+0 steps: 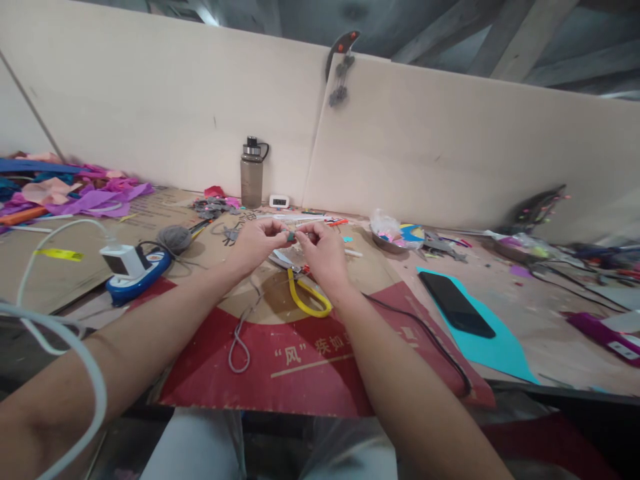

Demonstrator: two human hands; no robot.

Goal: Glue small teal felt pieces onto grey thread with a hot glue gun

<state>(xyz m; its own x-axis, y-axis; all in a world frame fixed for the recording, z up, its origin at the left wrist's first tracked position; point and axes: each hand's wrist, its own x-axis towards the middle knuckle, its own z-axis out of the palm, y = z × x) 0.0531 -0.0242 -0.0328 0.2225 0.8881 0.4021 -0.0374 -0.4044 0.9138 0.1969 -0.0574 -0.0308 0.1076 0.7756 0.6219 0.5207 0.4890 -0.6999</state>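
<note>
Over the middle of the cardboard, my left hand [256, 245] pinches a small teal piece [291, 236] between thumb and forefinger. My right hand [324, 257] is closed in a pinch against the same piece from the other side. The piece is too small to tell its kind. Just beneath the hands lies a tool with yellow handles [313, 308], its metal end partly hidden by my fingers. A looped grey cord [240, 353] rests on the red part of the cardboard [210, 390], nearer to me.
At left, a white charger [123, 261] sits in a blue power strip [135, 285] beside grey yarn [174, 238]. A bottle [251, 177] stands behind. To the right are a bowl of scraps [391, 244] and a black phone [456, 303] on turquoise sheet [505, 350].
</note>
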